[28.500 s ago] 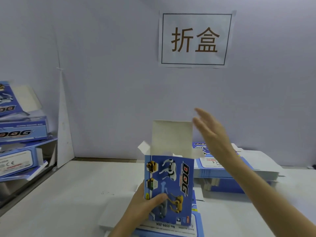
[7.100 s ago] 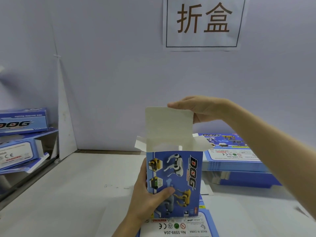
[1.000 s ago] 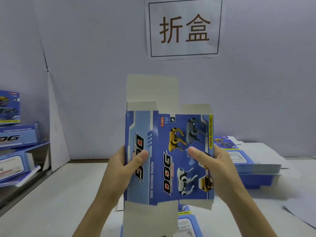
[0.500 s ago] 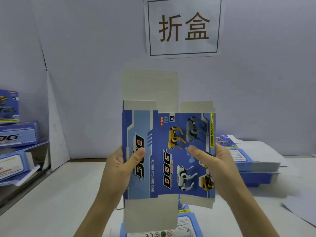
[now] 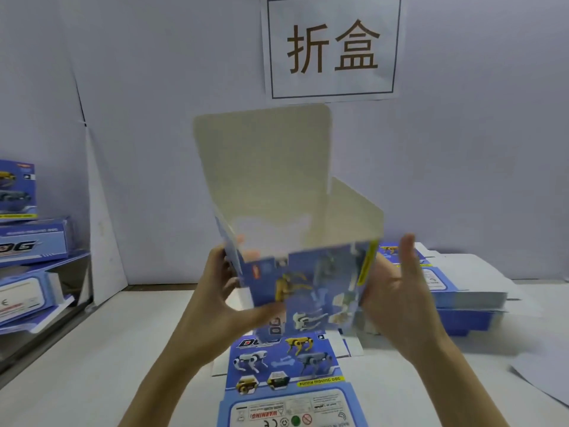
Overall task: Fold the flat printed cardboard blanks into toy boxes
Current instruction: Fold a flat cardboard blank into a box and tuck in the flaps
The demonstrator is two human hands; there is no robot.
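Note:
I hold a blue printed cardboard blank point(image 5: 311, 291) in the air above the table, sprung into an open tube. Its grey-white inside point(image 5: 277, 186) faces me and the tall top flap stands upright. My left hand point(image 5: 221, 300) grips the tube's left edge, thumb across the printed front. My right hand point(image 5: 397, 294) presses flat against the right side with its fingers straight. The picture of the box is blurred. More flat blanks point(image 5: 289, 383) lie on the table just below it.
A stack of flat blanks point(image 5: 455, 291) sits at the right rear. Folded blue boxes point(image 5: 27, 248) are piled on a shelf at the left. A paper sign point(image 5: 331, 47) hangs on the grey wall behind. A loose white sheet point(image 5: 545, 374) lies at the right edge.
The blank was flat and upright, facing me, held by both edges. It has since been pushed open into a tube and tipped, with the inside now showing.

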